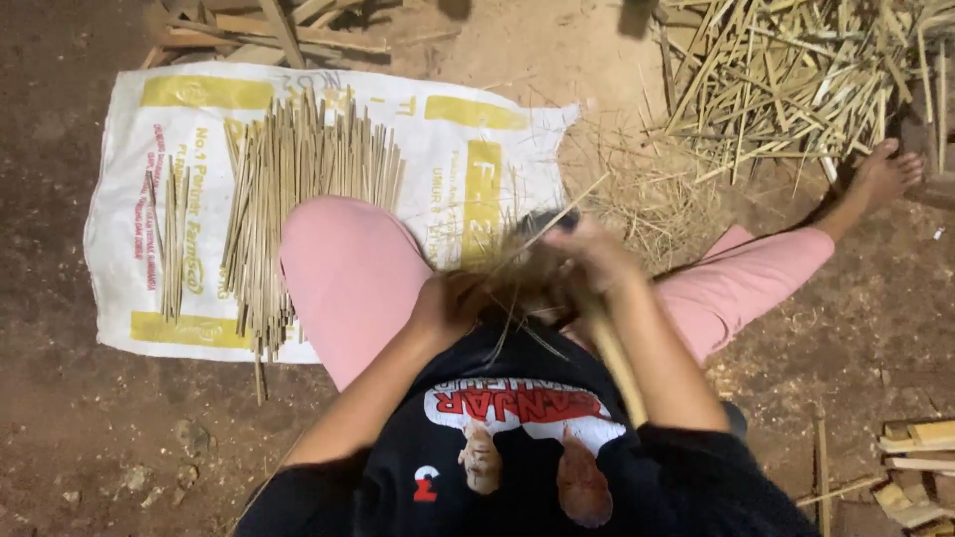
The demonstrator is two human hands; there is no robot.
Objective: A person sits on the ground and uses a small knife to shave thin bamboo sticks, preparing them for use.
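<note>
Clenched, my left hand [445,306] steadies a bamboo strip [609,348] over my lap; my right hand [595,257] grips blurred shavings. Finished sticks [298,189] lie sorted on the white sack [129,199].

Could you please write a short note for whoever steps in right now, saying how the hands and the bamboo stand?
Left hand: closed on a bamboo strip over the lap.
Right hand: closed on a dark tool, motion-blurred, working the strip; shavings fly.
Done: trimmed sticks lie in rows on the white sack, ahead-left.
Left: a heap of rough bamboo offcuts ahead-right, shavings beside it. How many remain to trim cannot be told.
</note>
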